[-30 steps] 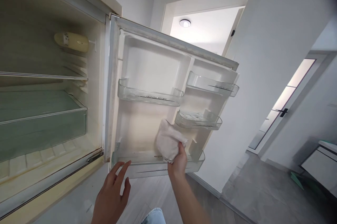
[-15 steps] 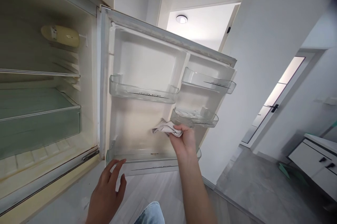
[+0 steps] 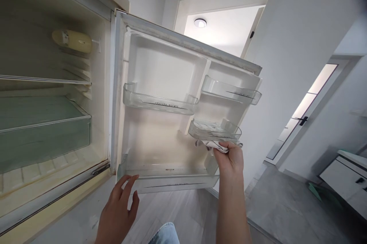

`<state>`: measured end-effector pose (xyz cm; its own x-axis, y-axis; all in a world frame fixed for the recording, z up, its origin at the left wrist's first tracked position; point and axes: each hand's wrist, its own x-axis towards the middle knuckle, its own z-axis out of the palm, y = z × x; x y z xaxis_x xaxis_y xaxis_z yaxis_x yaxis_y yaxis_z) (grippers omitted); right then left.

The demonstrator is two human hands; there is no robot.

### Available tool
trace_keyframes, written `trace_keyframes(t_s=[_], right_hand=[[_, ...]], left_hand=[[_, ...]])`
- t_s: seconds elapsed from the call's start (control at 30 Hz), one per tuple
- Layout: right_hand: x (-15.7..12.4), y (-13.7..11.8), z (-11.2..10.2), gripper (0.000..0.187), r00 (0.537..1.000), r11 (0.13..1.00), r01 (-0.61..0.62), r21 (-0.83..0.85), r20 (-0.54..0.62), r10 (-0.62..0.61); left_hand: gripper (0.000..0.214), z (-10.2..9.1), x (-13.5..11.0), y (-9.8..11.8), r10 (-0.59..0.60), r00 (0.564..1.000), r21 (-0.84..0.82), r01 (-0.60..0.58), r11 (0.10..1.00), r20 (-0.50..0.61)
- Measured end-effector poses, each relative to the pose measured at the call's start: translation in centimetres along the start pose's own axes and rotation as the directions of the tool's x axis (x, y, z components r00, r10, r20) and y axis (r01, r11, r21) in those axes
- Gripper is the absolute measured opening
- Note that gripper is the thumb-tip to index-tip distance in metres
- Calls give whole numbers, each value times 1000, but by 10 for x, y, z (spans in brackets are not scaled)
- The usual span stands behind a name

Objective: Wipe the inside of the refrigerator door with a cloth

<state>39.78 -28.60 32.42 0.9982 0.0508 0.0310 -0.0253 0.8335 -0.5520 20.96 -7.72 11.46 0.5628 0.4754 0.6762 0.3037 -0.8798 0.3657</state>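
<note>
The cloth (image 3: 212, 145) has been carried to the right since a second ago: it was pressed flat on the inner wall of the fridge door (image 3: 160, 64) above the bottom bin, and now it is bunched up under the small right door bin (image 3: 215, 131), touching its underside. It is gripped by the right hand (image 3: 229, 158), whose fingers are closed around it, so only a crumpled edge is seen. From this it is judged that the wiping of the middle panel is finished and the bottom of the small bin is being wiped.

The left hand (image 3: 119, 207) is kept almost in the same place, with spread fingers and nothing held, the fingertips near the front edge of the bottom door bin (image 3: 169, 183); whether it is touched cannot be told.

Around, two upper door bins (image 3: 159, 100) are mounted on the door, and the fridge interior (image 3: 43, 122) with glass shelves stands open at the left. The small bin itself hangs low over the cloth, so little room is left there for the hand.
</note>
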Motion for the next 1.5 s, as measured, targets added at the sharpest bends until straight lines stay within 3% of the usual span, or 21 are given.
trace_keyframes(t_s=[0.2, 0.37, 0.47, 0.6, 0.63, 0.67, 0.7, 0.73, 0.8, 0.83, 0.87, 0.97, 1.1, 1.23, 1.33, 1.4, 1.5], right_hand=[[-13, 24, 13, 76, 996, 995, 74, -60, 56, -71], [-37, 51, 17, 62, 999, 998, 23, -67, -43, -26], [-66, 81, 1, 49, 1000, 984, 12, -180, -7, -13], [-90, 125, -31, 54, 989, 883, 144, -447, 92, -114], [-89, 134, -35, 55, 975, 850, 211, -483, 163, -150], [-85, 141, -36, 56, 938, 800, 323, -505, 281, -201], [-77, 147, -33, 57, 857, 716, 481, -507, 444, -262], [-66, 152, -26, 57, 710, 573, 670, -473, 635, -306], [-41, 159, -2, 56, 315, 223, 938, -265, 921, -231], [-29, 162, 13, 55, 201, 88, 978, -190, 970, -137], [-20, 166, 28, 56, 141, -4, 990, -141, 988, -61], [-8, 185, 65, 60, 72, -109, 992, -67, 997, 40], [-22, 217, 80, 60, 35, -20, 999, -36, 999, -19], [-34, 231, 67, 63, 64, 49, 997, -65, 998, 26], [-30, 223, 54, 66, 41, 59, 997, -51, 986, 163], [-25, 213, 44, 66, 1, 80, 997, -23, 963, 271], [-14, 196, 24, 64, -110, 110, 992, 66, 877, 467]], left_hand=[[35, -1, 2, 0, 29, 999, 17, -29, 999, -15], [35, 1, 1, 0, 67, 997, 40, -66, 997, -42], [36, 2, 1, 2, 91, 991, 58, -86, 995, -93], [42, 3, -2, 4, 57, 994, 59, -52, 997, -91], [42, 3, -3, 4, 41, 996, 53, -37, 998, -76], [43, 2, -3, 4, 29, 998, 44, -26, 999, -62], [43, 2, -4, 4, 25, 998, 37, -23, 999, -51], [43, 1, -4, 4, 30, 999, 30, -28, 999, -45], [44, 0, -4, 5, 38, 998, 13, -38, 999, -42], [44, -1, -4, 7, 30, 999, 1, -30, 1000, -40], [43, -2, -4, 9, 7, 999, -16, -8, 1000, -36], [38, -4, -5, 20, -119, 993, -91, 117, 989, -18], [35, -5, -6, 29, -211, 977, -144, 205, 968, -24], [34, -6, -6, 27, -208, 978, -148, 200, 968, -35], [34, -5, -6, 23, -177, 983, -133, 168, 977, -57], [34, -5, -6, 20, -167, 985, -123, 160, 979, -52], [36, -7, -6, 17, -150, 989, -120, 147, 982, -19]])
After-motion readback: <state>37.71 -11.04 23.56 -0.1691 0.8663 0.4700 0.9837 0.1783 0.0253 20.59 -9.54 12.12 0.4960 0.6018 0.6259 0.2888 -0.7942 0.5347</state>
